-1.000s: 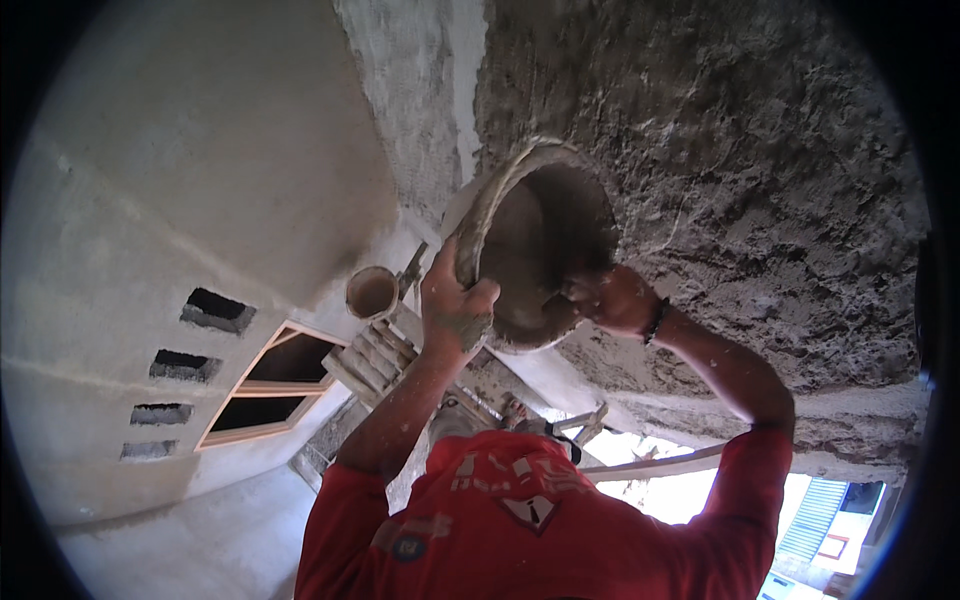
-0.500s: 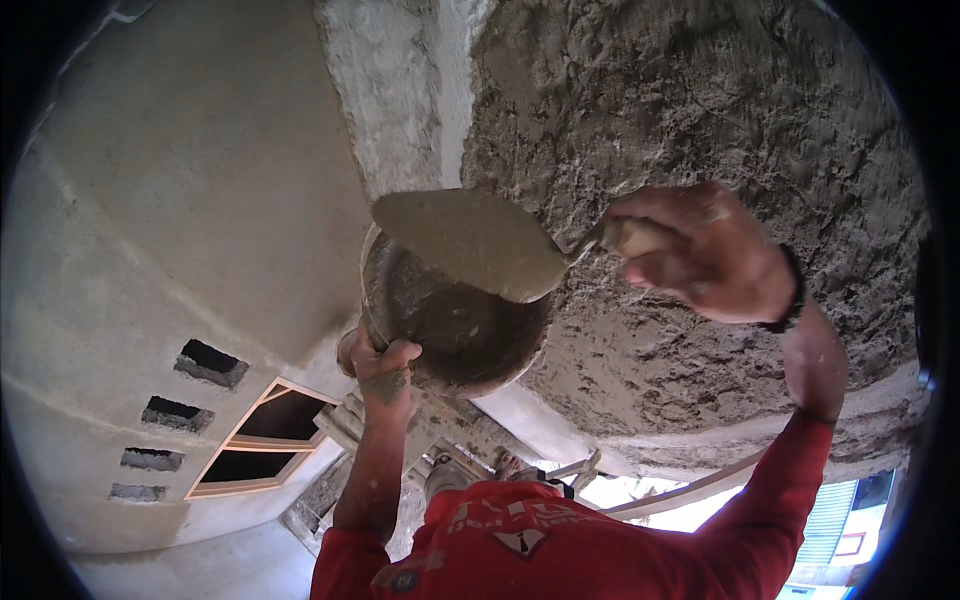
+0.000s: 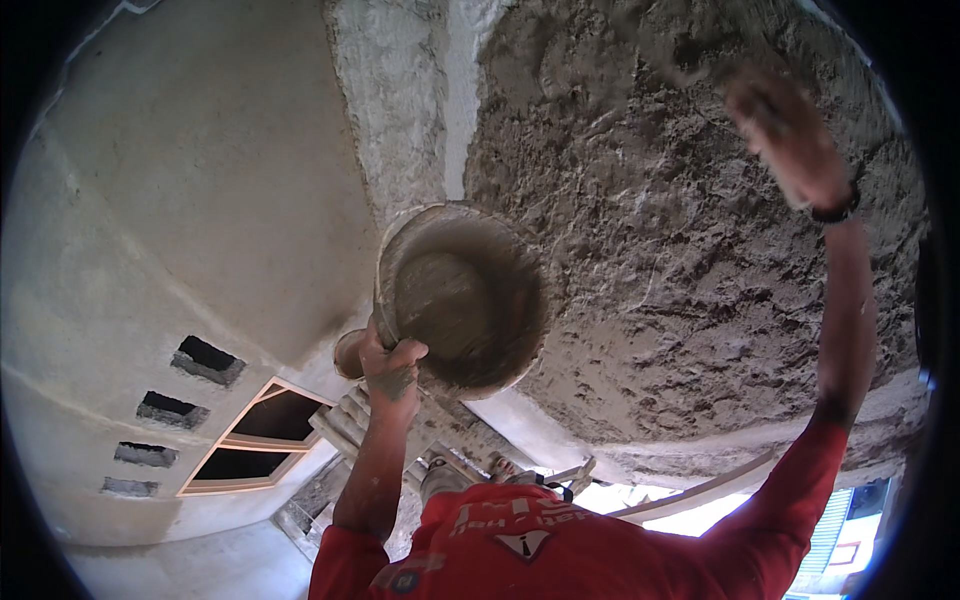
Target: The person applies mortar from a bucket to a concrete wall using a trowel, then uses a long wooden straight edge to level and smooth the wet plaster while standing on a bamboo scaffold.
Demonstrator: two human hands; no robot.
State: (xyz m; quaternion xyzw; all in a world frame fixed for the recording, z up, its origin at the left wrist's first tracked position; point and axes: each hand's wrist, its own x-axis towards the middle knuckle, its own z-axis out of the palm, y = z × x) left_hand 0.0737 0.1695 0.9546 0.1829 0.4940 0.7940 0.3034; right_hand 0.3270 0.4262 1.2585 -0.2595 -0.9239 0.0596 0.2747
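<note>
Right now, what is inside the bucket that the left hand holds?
The bucket holds a grey-brown, mortar-like mix, which also smears its inner wall. The bottom is covered by the mix, so its depth cannot be told.

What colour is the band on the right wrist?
Black; the wristband shows best in the head view, the only view here.

Wood-framed window (image 3: 257, 441) in smooth wall (image 3: 215, 190)

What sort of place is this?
Probably a building site: the rough wall on the right looks coated in mortar, the left hand holds a bucket with grey mix inside, and a wooden window frame sits in the smoother wall opposite.
</note>
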